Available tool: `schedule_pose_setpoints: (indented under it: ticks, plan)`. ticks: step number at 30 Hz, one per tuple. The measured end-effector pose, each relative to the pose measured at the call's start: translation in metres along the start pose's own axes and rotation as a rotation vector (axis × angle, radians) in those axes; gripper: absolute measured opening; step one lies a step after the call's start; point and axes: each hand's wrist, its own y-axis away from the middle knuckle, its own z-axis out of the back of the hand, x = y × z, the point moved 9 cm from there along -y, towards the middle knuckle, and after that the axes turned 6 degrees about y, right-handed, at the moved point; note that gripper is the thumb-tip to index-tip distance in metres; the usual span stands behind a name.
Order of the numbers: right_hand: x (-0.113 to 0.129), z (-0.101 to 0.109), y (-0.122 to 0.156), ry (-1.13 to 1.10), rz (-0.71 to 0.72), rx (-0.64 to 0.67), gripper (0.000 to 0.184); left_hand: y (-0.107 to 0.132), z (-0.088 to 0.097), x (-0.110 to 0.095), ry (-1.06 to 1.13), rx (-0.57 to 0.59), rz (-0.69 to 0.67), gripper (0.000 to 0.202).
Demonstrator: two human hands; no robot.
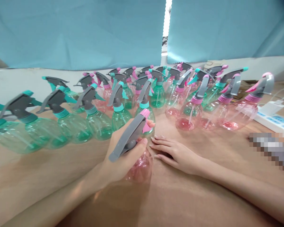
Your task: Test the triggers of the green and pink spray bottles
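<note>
A pink spray bottle [142,167] with a grey and pink trigger head stands on the brown table in front of me. My left hand [120,165] is wrapped around it just below the head, and its palm and fingers hide the neck. To the right of that bottle, my right hand [181,155] lies low over the table with its fingers stretched out. Its fingertips come close to the pink bottle; whether they touch it I cannot tell. Nothing is held in the right hand.
Green spray bottles [100,126] line the left side, and pink ones [189,116] stand at the right. Several more of both colours crowd behind. A white power strip [274,119] with a plug lies at far right, near a blurred-out object [273,146]. Blue curtains [85,34] hang behind.
</note>
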Motion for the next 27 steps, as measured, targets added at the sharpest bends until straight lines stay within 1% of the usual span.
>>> schedule_pose_setpoints:
  ticks: [6,11,12,15,17,20,24,25,27]
  plan:
    - [0.0009,0.0025,0.0001,-0.011,0.006,-0.026,0.041,0.0002,0.0008,0.0009,0.083,-0.010,0.030,0.027]
    - [0.0011,0.0025,0.0000,-0.004,0.004,-0.026,0.041,0.0005,0.0036,0.0041,0.031,-0.052,0.072,0.008]
    - [0.0013,0.0023,0.0000,-0.003,0.005,-0.024,0.041,0.0005,0.0038,0.0039,0.027,-0.053,0.064,0.008]
    - [0.0020,0.0017,-0.0004,0.000,0.007,-0.019,0.041,0.0003,0.0026,0.0038,0.045,-0.034,0.041,0.020]
    - [0.0019,0.0017,-0.0009,0.002,0.005,-0.022,0.041,0.0004,0.0012,0.0056,0.059,-0.020,0.043,0.023]
    - [0.0009,0.0025,-0.0014,-0.006,0.001,-0.039,0.040,0.0006,-0.0009,0.0079,0.054,-0.007,0.047,0.017]
    - [0.0024,0.0048,-0.0001,-0.019,-0.004,-0.064,0.039,0.0008,0.0013,0.0079,0.048,-0.038,0.064,0.013]
    - [0.0035,0.0058,0.0008,-0.018,-0.022,-0.068,0.041,0.0009,0.0016,0.0076,0.054,-0.041,0.073,0.014]
    - [0.0074,0.0079,0.0031,-0.036,-0.072,-0.068,0.050,0.0007,0.0015,0.0061,0.061,-0.039,0.084,0.015]
